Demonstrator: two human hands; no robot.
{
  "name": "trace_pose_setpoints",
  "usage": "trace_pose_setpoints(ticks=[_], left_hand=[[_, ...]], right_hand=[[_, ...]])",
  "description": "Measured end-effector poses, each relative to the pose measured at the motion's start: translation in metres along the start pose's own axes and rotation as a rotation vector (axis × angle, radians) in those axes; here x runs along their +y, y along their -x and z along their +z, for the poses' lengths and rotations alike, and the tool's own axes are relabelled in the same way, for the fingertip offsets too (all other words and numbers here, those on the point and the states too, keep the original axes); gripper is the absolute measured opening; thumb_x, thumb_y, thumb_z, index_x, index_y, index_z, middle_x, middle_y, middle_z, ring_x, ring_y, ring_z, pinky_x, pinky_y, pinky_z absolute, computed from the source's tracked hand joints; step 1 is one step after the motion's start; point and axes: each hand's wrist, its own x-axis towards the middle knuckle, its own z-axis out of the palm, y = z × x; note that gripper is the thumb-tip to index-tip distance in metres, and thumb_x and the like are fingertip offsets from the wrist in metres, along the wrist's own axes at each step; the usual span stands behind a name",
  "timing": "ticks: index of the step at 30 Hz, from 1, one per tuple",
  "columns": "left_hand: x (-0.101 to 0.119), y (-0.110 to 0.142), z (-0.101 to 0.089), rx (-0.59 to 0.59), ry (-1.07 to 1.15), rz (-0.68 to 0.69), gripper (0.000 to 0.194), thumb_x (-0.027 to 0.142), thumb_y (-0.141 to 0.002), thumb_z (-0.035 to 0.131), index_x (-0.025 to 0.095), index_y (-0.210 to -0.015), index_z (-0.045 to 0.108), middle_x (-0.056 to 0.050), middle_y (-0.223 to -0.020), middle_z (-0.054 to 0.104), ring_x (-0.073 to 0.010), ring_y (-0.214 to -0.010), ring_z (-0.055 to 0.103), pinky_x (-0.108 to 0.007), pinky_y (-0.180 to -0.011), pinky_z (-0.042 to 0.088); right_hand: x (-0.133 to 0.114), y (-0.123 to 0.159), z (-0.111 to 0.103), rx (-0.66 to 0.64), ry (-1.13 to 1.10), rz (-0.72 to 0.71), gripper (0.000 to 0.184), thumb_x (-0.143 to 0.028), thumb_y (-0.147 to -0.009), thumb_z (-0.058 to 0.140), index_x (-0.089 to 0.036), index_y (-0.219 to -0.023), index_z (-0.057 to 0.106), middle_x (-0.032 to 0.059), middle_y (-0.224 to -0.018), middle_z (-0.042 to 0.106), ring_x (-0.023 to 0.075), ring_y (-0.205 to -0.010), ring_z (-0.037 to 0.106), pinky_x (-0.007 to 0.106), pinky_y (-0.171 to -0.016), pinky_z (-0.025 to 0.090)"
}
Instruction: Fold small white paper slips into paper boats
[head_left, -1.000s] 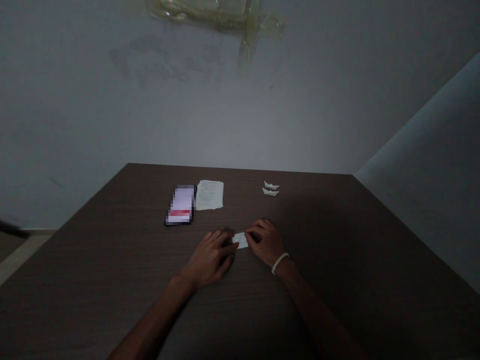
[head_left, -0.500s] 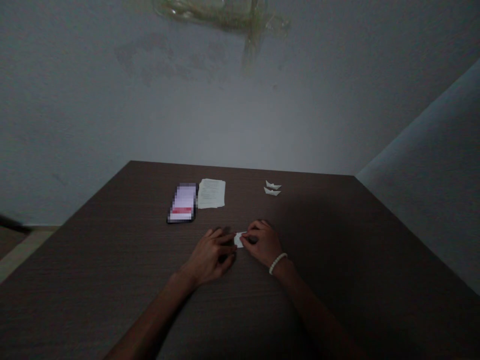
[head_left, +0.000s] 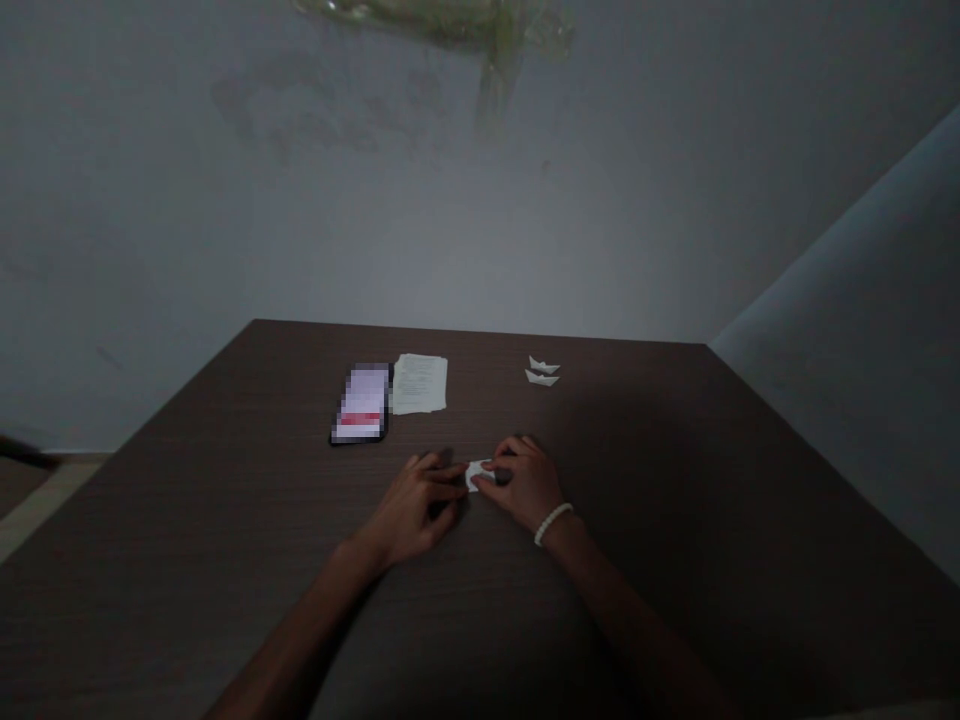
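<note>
A small folded piece of white paper (head_left: 472,474) lies on the table between my hands. My left hand (head_left: 418,507) holds its left edge down against the tabletop, fingers stretched toward it and thumb bent below. From the other side my right hand (head_left: 529,486), with a beaded bracelet (head_left: 553,522) at the wrist, grips the paper with curved thumb and fingers. These fingertips lie over much of the paper, so its exact folds are hidden. Farther back stand two small paper boats (head_left: 542,379), one behind the other.
A phone (head_left: 362,402) with a blurred-out lit screen lies at the back left of the dark wooden table (head_left: 225,520). Right beside it is a stack of printed paper slips (head_left: 420,384). Behind the table rises a grey wall (head_left: 465,230) with tape on it.
My right thumb and fingers have moved left across the folded paper and now cover more of its middle. My left hand stays at the left edge. The view has shifted slightly.
</note>
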Motion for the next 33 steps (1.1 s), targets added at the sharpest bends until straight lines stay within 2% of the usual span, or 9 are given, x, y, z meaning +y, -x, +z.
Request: trace_pose_setpoints(ticks=[8, 14, 18, 26, 33], left_hand=[[-0.0046, 0.0011, 0.0023, -0.011, 0.085, -0.033, 0.032, 0.019, -0.083, 0.051, 0.025, -0.11, 0.068, -0.003, -0.133, 0.058, -0.0284, -0.107, 0.05, -0.049, -0.091, 0.038], [-0.0087, -0.0007, 0.0072, 0.085, 0.194, -0.056, 0.036, 0.019, -0.084, 0.051, 0.022, -0.117, 0.064, -0.006, -0.126, 0.062, -0.0264, -0.109, 0.052, -0.046, -0.095, 0.039], [-0.0091, -0.0012, 0.0089, 0.104, 0.19, -0.043, 0.044, 0.018, -0.082, 0.053, 0.022, -0.126, 0.058, -0.006, -0.124, 0.063, -0.0267, -0.109, 0.052, -0.047, -0.096, 0.038], [-0.0101, -0.0021, 0.0097, 0.107, 0.199, -0.048, 0.042, 0.016, -0.085, 0.049, 0.021, -0.125, 0.059, -0.007, -0.121, 0.064, -0.0258, -0.107, 0.052, -0.045, -0.093, 0.039], [-0.0099, -0.0019, 0.0103, 0.107, 0.164, -0.025, 0.044, 0.015, -0.083, 0.048, 0.019, -0.126, 0.058, -0.008, -0.123, 0.063, -0.0264, -0.107, 0.051, -0.045, -0.091, 0.04]], right_hand=[[-0.0006, 0.0006, -0.0005, -0.024, 0.019, -0.01, 0.022, -0.043, -0.071, 0.078, -0.025, -0.083, 0.075, 0.002, -0.087, 0.062, 0.0187, -0.085, 0.052, 0.032, -0.079, 0.042], [-0.0029, 0.0017, -0.0042, -0.03, 0.012, -0.007, 0.024, -0.043, -0.069, 0.079, -0.026, -0.085, 0.075, 0.0024, -0.088, 0.062, 0.0196, -0.086, 0.052, 0.033, -0.079, 0.042], [-0.0029, 0.0026, -0.0044, -0.03, 0.015, -0.004, 0.028, -0.043, -0.066, 0.08, -0.026, -0.087, 0.075, 0.0027, -0.091, 0.061, 0.0201, -0.088, 0.051, 0.033, -0.08, 0.043], [-0.005, 0.0026, -0.0007, 0.002, 0.008, 0.001, 0.017, -0.04, -0.075, 0.074, -0.024, -0.082, 0.073, 0.003, -0.089, 0.06, 0.0192, -0.089, 0.051, 0.032, -0.081, 0.043], [-0.008, 0.0032, -0.0008, -0.007, 0.048, 0.013, 0.023, -0.042, -0.069, 0.077, -0.023, -0.082, 0.072, 0.0037, -0.091, 0.06, 0.0205, -0.089, 0.052, 0.034, -0.081, 0.044]])
